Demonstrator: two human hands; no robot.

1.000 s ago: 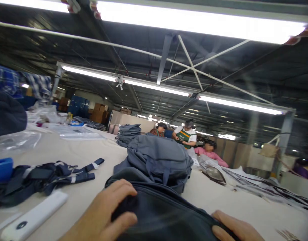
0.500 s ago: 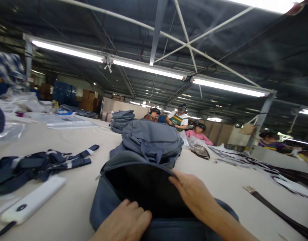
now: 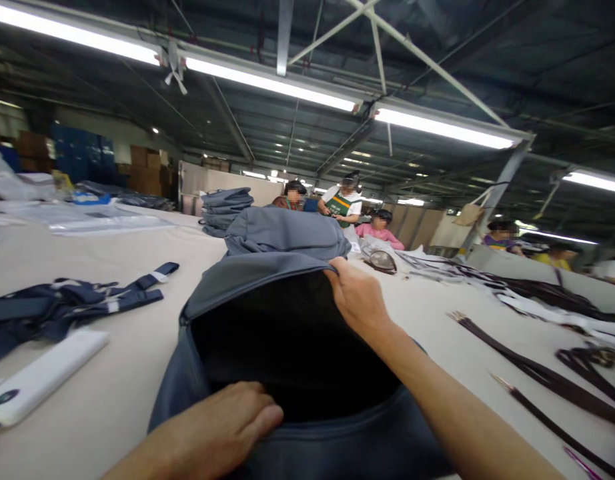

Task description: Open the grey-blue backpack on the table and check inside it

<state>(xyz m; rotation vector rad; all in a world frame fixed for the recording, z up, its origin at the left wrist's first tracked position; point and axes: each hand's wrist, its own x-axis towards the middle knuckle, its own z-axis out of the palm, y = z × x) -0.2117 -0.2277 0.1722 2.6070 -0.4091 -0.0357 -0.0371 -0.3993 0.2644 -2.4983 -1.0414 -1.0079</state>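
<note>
- I see a dark blue backpack (image 3: 297, 373) lying open on the tabletop (image 3: 112, 393), its mouth running from 6 to 12 o'clock.
- My right hand (image 3: 355, 297) pinches the far flap at 12 o'clock.
- My left hand (image 3: 222, 427) presses flat on the near rim at 6 o'clock.

A grey backpack (image 3: 227, 293) lies open on the tabletop (image 3: 112, 393). The right hand (image 3: 355, 297) grips the far edge of its opening and lifts it, while the left hand (image 3: 222, 427) presses flat on the near edge. Dark straps (image 3: 62, 307) lie to the left.
</note>
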